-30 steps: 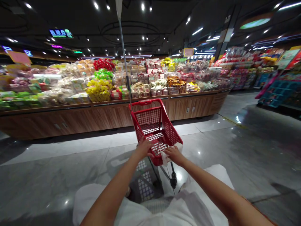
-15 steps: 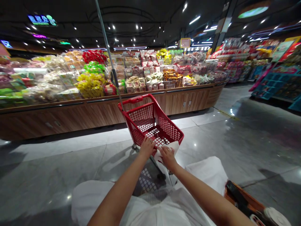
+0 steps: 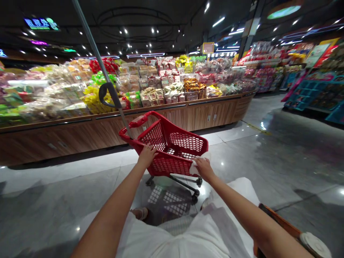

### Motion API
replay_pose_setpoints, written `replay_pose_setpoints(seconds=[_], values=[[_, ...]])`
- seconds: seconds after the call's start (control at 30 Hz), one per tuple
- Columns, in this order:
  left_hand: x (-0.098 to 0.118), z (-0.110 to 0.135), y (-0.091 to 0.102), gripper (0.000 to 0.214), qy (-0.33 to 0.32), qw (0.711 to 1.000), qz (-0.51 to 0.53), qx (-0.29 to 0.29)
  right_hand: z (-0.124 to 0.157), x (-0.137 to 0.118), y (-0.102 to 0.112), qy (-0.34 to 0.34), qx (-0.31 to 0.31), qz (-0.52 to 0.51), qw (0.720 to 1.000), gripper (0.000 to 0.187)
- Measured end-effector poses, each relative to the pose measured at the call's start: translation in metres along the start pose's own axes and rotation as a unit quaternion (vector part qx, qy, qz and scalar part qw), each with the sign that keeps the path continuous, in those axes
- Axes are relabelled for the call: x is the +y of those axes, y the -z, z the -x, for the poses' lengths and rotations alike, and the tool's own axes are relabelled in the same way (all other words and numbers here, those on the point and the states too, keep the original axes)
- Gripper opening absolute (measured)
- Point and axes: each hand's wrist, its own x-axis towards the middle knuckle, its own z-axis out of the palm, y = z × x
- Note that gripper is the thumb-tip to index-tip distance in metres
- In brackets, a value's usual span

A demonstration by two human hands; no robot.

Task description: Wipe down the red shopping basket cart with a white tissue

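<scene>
A red plastic shopping cart stands side-on right in front of me, its handle end to the left and no goods visible in its basket. My left hand is closed over the cart's near upper rim, close to the handle end. At the right front corner, my right hand grips a white wiping cloth and presses it over the rim. Part of the cloth shows on both sides of that hand; the rest is covered by the fingers.
A grey pole with a dark loop rises at the cart's handle end. Behind the cart runs a long wooden display counter heaped with packaged food. Blue racks stand at the right. An orange-edged container sits low beside my right arm.
The cart has turned, bringing its long side toward me and its handle leftward. My hands have moved apart, left hand toward the handle end, right hand with the cloth to the right.
</scene>
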Motion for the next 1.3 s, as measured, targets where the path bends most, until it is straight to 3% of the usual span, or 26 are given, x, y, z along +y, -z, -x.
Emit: replay_pose_setpoints(seconds=[0.13,0.23,0.33,0.4,0.47,0.6,0.67,0.73,0.83,0.93,1.03,1.13,1.3], values=[[0.013,0.007,-0.007,0.036,0.01,1.0,0.006,0.026,-0.035,-0.055,-0.013,-0.05,0.026,0.005,0.998,0.043],[0.018,0.016,-0.006,0.038,0.021,0.999,0.007,0.03,-0.066,-0.102,-0.018,-0.031,0.026,-0.005,0.999,0.044],[0.018,0.026,-0.001,0.04,0.019,0.999,0.011,0.023,-0.085,-0.125,-0.01,0.009,0.007,-0.012,1.0,0.046],[0.017,0.032,0.003,0.041,0.009,1.0,0.013,0.018,-0.086,-0.119,0.002,0.034,-0.028,-0.011,0.999,0.042],[0.019,0.037,0.005,0.042,0.006,1.0,0.015,0.02,-0.076,-0.097,0.014,0.038,-0.062,0.0,0.997,0.037],[0.029,0.041,0.003,0.041,0.022,0.998,0.025,0.053,-0.042,-0.046,0.03,-0.012,-0.106,0.012,0.994,0.036],[0.035,0.042,0.0,0.04,0.034,0.996,0.03,0.073,-0.032,-0.036,0.034,-0.039,-0.124,0.0,0.992,0.04],[0.04,0.042,-0.002,0.038,0.044,0.995,0.032,0.089,-0.033,-0.042,0.034,-0.049,-0.134,-0.008,0.99,0.05],[0.044,0.043,-0.004,0.037,0.052,0.993,0.028,0.1,-0.055,-0.077,0.03,-0.01,-0.143,-0.012,0.99,0.058],[0.044,0.045,-0.002,0.039,0.051,0.993,0.027,0.099,-0.082,-0.119,0.023,0.023,-0.139,-0.013,0.99,0.052],[0.039,0.05,0.001,0.042,0.036,0.995,0.031,0.089,-0.092,-0.14,0.02,0.019,-0.142,-0.001,0.99,0.046],[0.036,0.054,0.003,0.045,0.012,0.996,0.032,0.081,-0.081,-0.129,0.023,0.029,-0.143,0.015,0.989,0.041],[0.041,0.057,0.001,0.043,0.033,0.993,0.044,0.103,-0.035,-0.06,0.035,0.011,-0.147,0.068,0.987,0.039]])
